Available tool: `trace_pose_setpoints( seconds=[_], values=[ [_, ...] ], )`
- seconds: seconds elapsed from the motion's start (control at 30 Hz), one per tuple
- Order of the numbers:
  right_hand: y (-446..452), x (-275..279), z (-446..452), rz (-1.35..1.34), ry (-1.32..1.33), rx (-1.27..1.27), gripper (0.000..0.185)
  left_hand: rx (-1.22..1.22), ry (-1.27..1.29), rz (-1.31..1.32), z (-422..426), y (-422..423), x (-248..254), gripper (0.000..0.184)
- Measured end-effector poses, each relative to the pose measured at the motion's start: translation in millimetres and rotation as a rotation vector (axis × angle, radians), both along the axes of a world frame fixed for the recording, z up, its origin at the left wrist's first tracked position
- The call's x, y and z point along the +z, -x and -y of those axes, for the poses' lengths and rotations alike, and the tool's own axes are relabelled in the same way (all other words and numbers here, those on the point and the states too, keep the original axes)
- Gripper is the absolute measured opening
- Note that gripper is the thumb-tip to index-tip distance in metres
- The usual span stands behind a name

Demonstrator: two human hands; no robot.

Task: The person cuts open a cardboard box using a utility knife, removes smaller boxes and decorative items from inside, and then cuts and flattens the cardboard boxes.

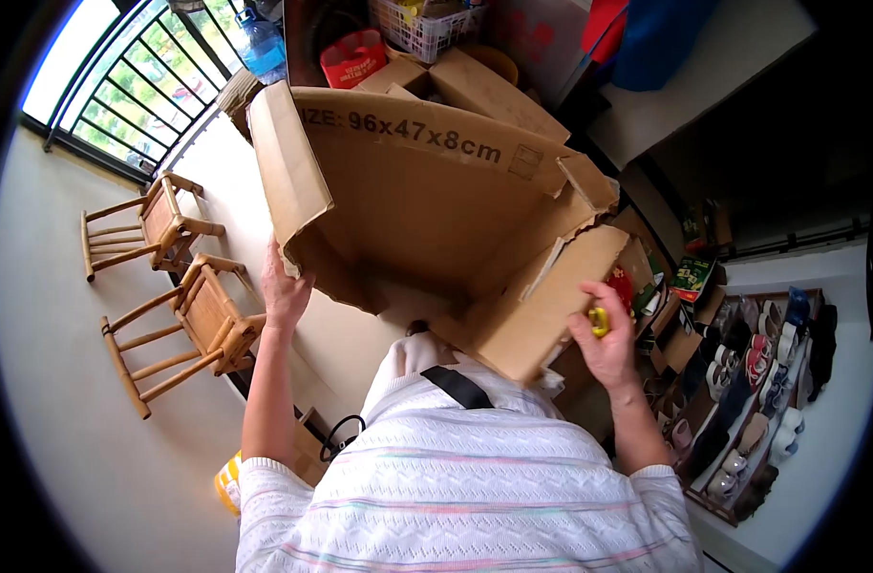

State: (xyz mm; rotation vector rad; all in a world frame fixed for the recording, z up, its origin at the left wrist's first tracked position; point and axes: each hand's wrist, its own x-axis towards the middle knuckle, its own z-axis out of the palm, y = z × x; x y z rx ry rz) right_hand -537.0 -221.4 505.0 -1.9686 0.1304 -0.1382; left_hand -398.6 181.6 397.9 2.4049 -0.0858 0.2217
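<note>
A large, torn cardboard box (427, 191) with "96x47x8cm" printed along its far inner side is held tilted in front of my body. My left hand (286, 294) grips the lower edge of its left flap, fingers partly hidden behind the cardboard. On the other side, my right hand (606, 349) is closed around a small yellow object (600, 322), whose kind I cannot make out. That hand is beside the box's right flap (575, 296), which has a ragged, torn edge. Whether it touches the flap is not clear.
Two bamboo chairs (207, 315) stand at the left by the wall. Beyond the box are more cardboard (494, 91), a red basket (352, 59), a white basket (427, 31) and a water bottle (260, 46). A rack (733, 497) with several shoes lies at the right.
</note>
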Motion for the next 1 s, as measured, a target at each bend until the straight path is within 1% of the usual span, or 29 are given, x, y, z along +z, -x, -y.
trace_pose_setpoints(
  seconds=[0.07, 0.1, 0.2, 0.23, 0.27, 0.33, 0.4, 0.43, 0.53, 0.57, 0.67, 0.7, 0.77, 0.8, 0.87, 0.93, 1.0],
  values=[
    [-10.5, 9.2, -9.5, -0.058, 0.003, 0.191, 0.053, 0.021, -0.028, -0.037, 4.1, -1.6, -1.9, 0.066],
    [-16.6, 13.3, -11.6, 0.011, 0.146, 0.285, 0.059, 0.031, -0.024, -0.038, 6.3, -1.3, -0.1, 0.066],
    [-36.1, 28.3, -10.3, 0.048, 0.604, 0.527, 0.06, 0.048, 0.01, -0.046, 4.9, -2.5, 4.4, 0.065],
    [-41.5, 26.5, -7.4, 0.061, 0.721, 0.499, 0.058, 0.045, 0.036, -0.051, 0.6, -5.3, 4.2, 0.064],
    [-50.2, 35.2, -8.4, 0.118, 0.787, 0.452, 0.043, 0.044, 0.064, -0.056, -2.6, -8.2, 4.8, 0.064],
    [-65.5, 52.5, -5.4, 0.059, 0.955, 0.434, 0.028, 0.049, 0.024, -0.051, -6.5, -13.1, 11.5, 0.06],
    [-80.8, 60.6, -4.6, 0.108, 1.061, 0.448, 0.02, 0.051, 0.026, -0.042, -8.5, -16.6, 16.9, 0.059],
    [-87.9, 61.9, -4.0, 0.188, 1.063, 0.492, 0.021, 0.042, 0.026, 0.02, -7.2, -16.5, 17.0, 0.057],
    [-104.9, 51.9, -5.5, 0.293, 0.92, 0.644, 0.021, 0.054, -0.05, 0.02, -11.0, -19.6, 16.9, 0.056],
    [-108.3, 48.6, -7.9, 0.203, 0.88, 0.688, 0.023, 0.041, -0.084, 0.026, -16.6, -21.4, 11.3, 0.058],
    [-116.0, 37.9, -23.0, 0.194, 0.924, 0.722, 0.025, 0.02, 0.138, -0.034, -14.9, -22.8, 12.0, 0.068],
    [-118.3, 40.5, -28.0, 0.149, 0.932, 0.738, 0.025, 0.001, 0.158, -0.06, -12.5, -21.4, 13.5, 0.072],
    [-122.8, 37.9, -34.2, 0.102, 0.943, 0.706, 0.024, -0.039, 0.199, -0.114, -5.6, -16.8, 16.3, 0.08],
    [-125.6, 35.8, -36.0, 0.079, 0.948, 0.69, 0.023, -0.048, 0.218, -0.134, -0.5, -12.8, 14.2, 0.088],
    [-130.9, 26.5, -38.1, 0.044, 0.912, 0.687, 0.024, -0.078, 0.289, -0.169, 13.3, -8.6, 8.9, 0.09],
    [-131.9, 14.9, -42.6, 0.054, 0.879, 0.672, 0.025, -0.131, 0.27, -0.242, 26.1, -6.2, 12.5, 0.096],
    [-130.9, 7.9, -48.7, 0.055, 0.881, 0.676, 0.025, -0.191, 0.258, -0.262, 38.9, -3.4, 10.0, 0.098]
  ],
)
